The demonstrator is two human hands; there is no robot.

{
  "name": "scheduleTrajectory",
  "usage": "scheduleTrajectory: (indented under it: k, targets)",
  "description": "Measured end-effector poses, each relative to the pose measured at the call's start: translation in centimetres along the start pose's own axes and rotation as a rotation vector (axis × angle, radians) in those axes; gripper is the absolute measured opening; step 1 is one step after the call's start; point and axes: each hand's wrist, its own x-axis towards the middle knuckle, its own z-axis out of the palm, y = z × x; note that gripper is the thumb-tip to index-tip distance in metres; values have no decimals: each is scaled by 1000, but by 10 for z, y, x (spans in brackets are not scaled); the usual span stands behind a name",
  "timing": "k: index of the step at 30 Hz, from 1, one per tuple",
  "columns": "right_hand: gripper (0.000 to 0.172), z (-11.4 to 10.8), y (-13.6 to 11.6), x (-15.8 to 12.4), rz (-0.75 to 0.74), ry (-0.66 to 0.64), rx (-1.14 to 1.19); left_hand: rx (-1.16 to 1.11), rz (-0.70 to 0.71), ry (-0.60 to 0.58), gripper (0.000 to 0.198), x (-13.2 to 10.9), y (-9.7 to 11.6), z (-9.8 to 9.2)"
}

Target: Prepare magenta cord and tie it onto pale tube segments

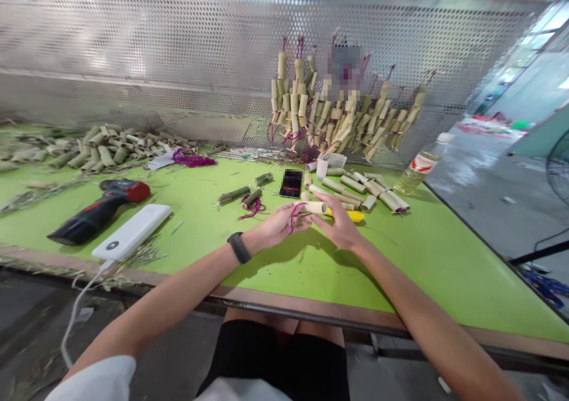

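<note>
A short, pale bamboo tube [315, 207] lies across the fingers of my left hand [282, 224], which is closed on it. Purple cord [294, 217] loops over these fingers at the tube's left end. My right hand [340, 222] is at the tube's other end, thumb and fingers spread on either side of the hollow opening; whether they touch it is unclear. Behind the right hand a yellow object [355, 216] shows, partly hidden. Left of my hands lie bamboo pieces [234, 194] and a tangle of purple string [252, 206].
Beyond my hands lies a phone [291, 183], with loose bamboo tubes [351, 184] and a bottle [422, 166] to the right. Strung bamboo bundles [293, 98] hang on the perforated metal panel [155, 51]. At left are a cordless drill [104, 205], a white power bank [132, 232] and a bamboo pile [102, 149].
</note>
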Motion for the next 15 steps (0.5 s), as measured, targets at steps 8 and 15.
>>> scheduleTrajectory:
  k: [8, 15]
  targets:
    - [41, 10, -10, 1, 34, -95, 118, 479, 1, -25, 26, 3, -1, -14]
    - [39, 3, -14, 0, 38, -221, 74, 1052, 209, -189, 59, 3, 4, -33]
